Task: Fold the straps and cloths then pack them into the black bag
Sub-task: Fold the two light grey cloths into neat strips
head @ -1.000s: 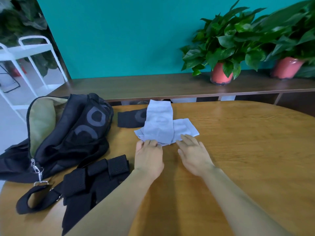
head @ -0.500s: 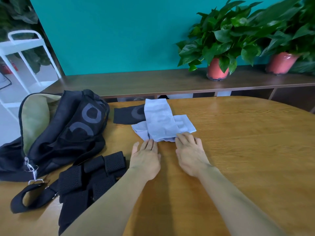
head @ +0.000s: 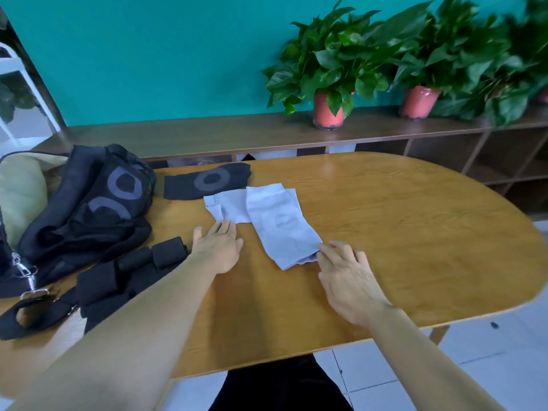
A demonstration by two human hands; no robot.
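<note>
While the pale blue-grey cloth (head: pixel 278 226) is lying flat near the middle of the wooden table (head: pixel 400 232), folded into a long band running from the far side toward the person, a lower layer (head: pixel 225 203) of the same fabric is showing from under its left side with one corner turned up. Whether that layer is a separate piece I cannot tell.

The fabric is looking thin, soft and very light. By my judgement it is going to slide on the smooth tabletop and flop open if lifted by one point. The better hold is probably two corners of a short edge, or a flat palm pinning it while the other hand is turning the fold.

The left hand (head: pixel 218 247) is lying flat, fingers straight and close together, its fingertips touching the near edge of the lower layer. The right hand (head: pixel 347 274) is resting at the band's near right corner with fingers gently curved — whether it is pinching the hem or only touching it I cannot tell.

Just beyond, a black cloth with a grey ring (head: pixel 207 180) is touching the far edge of the lower layer. Further left the black bag (head: pixel 89 203) is slumping with its mouth open, and the black straps (head: pixel 118 280) are lying unfolded beside the left forearm — so packing is looking some way off.
</note>
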